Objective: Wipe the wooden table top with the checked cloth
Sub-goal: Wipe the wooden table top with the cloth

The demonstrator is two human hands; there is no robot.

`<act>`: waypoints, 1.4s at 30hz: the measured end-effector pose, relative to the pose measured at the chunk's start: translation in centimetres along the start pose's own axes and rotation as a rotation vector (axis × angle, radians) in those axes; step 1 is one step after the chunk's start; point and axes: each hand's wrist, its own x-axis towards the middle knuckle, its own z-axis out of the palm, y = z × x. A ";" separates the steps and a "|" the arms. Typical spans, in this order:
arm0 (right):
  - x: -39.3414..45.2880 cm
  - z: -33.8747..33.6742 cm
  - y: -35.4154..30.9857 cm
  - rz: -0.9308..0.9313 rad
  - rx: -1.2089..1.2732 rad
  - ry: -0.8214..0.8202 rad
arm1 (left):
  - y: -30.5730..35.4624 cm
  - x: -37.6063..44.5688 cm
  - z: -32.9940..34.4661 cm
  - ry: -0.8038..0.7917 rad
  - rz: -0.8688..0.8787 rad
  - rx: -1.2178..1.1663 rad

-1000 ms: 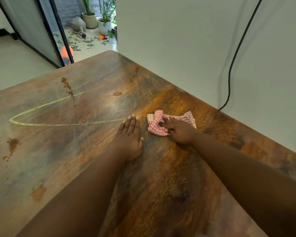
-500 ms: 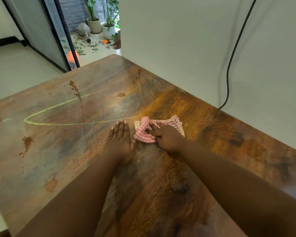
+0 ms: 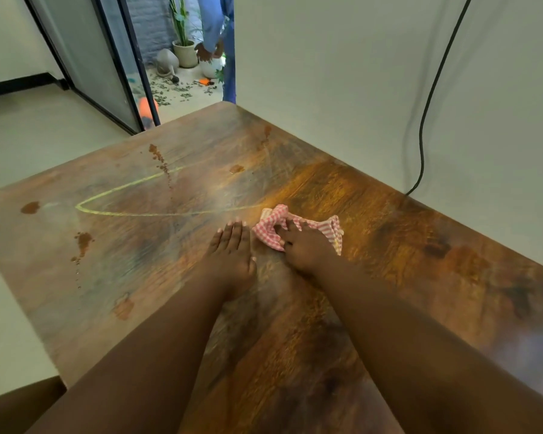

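A crumpled red-and-white checked cloth (image 3: 273, 228) lies on the wooden table top (image 3: 373, 233) near its middle. My right hand (image 3: 306, 247) grips the cloth, fingers curled into its folds. Just left of it, my left hand (image 3: 232, 250) rests flat on the wood with its fingers straight, its fingertips close to the cloth's left edge. Brown spill spots (image 3: 82, 241) and a yellow-green curved line (image 3: 132, 211) mark the left half of the table.
A white wall (image 3: 342, 73) runs along the table's right edge, with a black cable (image 3: 427, 114) hanging down it. Beyond the far corner a doorway shows potted plants (image 3: 184, 51), scattered leaves and a person in blue (image 3: 217, 29). The floor lies to the left.
The cloth and my right hand have slid a little left across the table, toward my left hand. The camera view shifted, and a person in blue came into view in the doorway.
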 end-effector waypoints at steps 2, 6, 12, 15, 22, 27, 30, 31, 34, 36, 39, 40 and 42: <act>-1.5 0.9 -1.5 -0.061 0.007 0.022 | 0.4 -0.3 0.1 -0.007 -0.003 0.004; -5.1 2.2 -1.9 -0.133 -0.002 0.050 | 0.9 -1.2 0.6 -0.022 0.022 0.035; -7.4 1.6 0.0 -0.091 0.006 0.000 | 0.9 -3.0 1.6 -0.013 0.090 0.073; -6.8 1.7 -0.9 0.002 0.021 0.035 | 0.2 -4.1 2.3 -0.012 0.070 0.097; -4.8 2.5 -4.3 0.120 -0.006 0.031 | -2.9 -6.1 2.8 0.016 0.001 0.092; -6.3 3.3 -7.5 -0.015 -0.029 0.021 | -3.9 -6.5 2.2 -0.013 -0.004 0.060; -8.9 3.7 -8.0 -0.090 -0.008 0.012 | -4.3 -6.9 1.4 -0.069 0.018 0.066; -9.9 3.7 -7.8 -0.106 -0.004 0.005 | -4.6 -7.2 1.1 -0.085 0.028 0.069; -11.9 3.6 -6.5 -0.096 -0.004 -0.013 | -5.4 -8.3 0.4 -0.129 0.034 0.064; -11.8 3.4 -6.4 -0.054 0.017 -0.010 | -6.0 -9.0 -0.1 -0.146 0.028 0.060; -9.6 3.0 -7.6 0.049 0.053 0.007 | -6.8 -9.5 -0.3 -0.183 0.017 0.040; -8.6 3.1 -8.3 0.083 0.052 0.009 | -6.9 -9.4 -0.4 -0.194 0.014 0.038; -7.3 3.6 -10.0 0.117 0.043 0.015 | -6.8 -8.9 -0.6 -0.213 0.007 0.007</act>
